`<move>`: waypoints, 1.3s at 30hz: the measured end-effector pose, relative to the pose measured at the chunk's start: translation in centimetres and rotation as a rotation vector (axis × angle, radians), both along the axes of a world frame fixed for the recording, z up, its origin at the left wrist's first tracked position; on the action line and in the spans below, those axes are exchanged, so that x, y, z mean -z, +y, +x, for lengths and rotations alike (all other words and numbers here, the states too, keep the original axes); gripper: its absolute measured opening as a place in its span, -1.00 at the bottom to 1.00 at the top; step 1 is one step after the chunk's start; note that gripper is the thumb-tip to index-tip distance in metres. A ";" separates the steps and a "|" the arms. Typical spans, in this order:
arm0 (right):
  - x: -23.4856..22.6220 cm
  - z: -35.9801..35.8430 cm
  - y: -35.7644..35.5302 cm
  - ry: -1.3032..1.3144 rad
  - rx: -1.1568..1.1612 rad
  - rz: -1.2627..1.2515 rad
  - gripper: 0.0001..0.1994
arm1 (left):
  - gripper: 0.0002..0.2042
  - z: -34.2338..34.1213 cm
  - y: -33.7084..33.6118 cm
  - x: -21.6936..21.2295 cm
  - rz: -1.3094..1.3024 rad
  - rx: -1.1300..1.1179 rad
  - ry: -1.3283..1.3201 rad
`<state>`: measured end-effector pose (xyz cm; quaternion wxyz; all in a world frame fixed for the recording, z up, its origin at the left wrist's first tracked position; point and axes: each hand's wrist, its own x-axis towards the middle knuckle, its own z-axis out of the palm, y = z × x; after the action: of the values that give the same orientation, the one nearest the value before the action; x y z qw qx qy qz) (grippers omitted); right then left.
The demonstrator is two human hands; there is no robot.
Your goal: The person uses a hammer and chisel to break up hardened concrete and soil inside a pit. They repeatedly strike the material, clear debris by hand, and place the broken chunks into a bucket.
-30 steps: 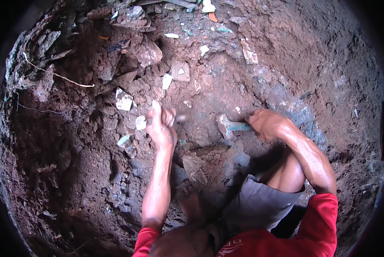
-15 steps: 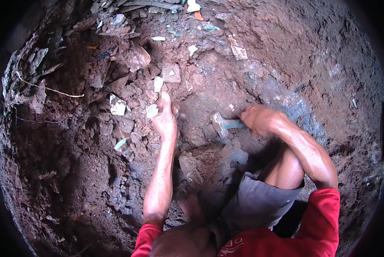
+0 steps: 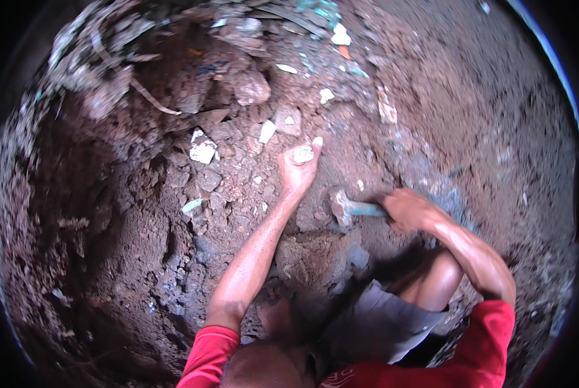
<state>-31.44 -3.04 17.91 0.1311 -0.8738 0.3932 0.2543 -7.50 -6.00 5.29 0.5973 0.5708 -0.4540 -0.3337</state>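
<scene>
My left hand (image 3: 294,173) is closed around a small white stone (image 3: 304,154), which shows between the curled fingers. It is over the dirt, near the middle of the view. My right hand (image 3: 411,210) grips a hammer (image 3: 366,209) by its blue-green handle. The hammer's head, dull and dirt-coated, points left and lies at or just above the ground, to the right of my left forearm. Beyond my left hand are a white chip (image 3: 267,132) and a flat reddish stone (image 3: 288,121) with a small pale piece on it.
A white and brown stone (image 3: 203,147) lies to the left, with a pale green chip (image 3: 192,205) nearer me. A large rock (image 3: 309,258) sits close before my legs. Layered rock (image 3: 102,48) rises at the far left, and an earth slope (image 3: 490,110) at the right.
My left hand has moved right with the white stone, and its fingers are now curled more around it. The hammer stays in my right hand. The whole view has shifted and turned somewhat.
</scene>
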 end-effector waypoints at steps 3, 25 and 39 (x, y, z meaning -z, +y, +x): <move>-9.9 -0.2 3.0 -0.061 0.220 -0.122 -0.65 | -0.68 -1.4 -1.6 -0.7 0.018 -0.054 0.240; -13.9 5.9 4.5 -0.798 0.654 0.029 -0.73 | -0.78 -0.5 -2.1 -0.4 0.082 -0.061 -0.113; -6.8 5.8 0.1 -0.478 0.441 -0.071 -0.65 | -0.60 -1.0 -4.1 0.8 0.125 0.000 -0.076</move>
<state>-25.59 -2.99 24.71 0.2411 -0.8066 0.5396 -0.0063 -8.48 -10.07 4.53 0.5429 0.6191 -0.4547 -0.3395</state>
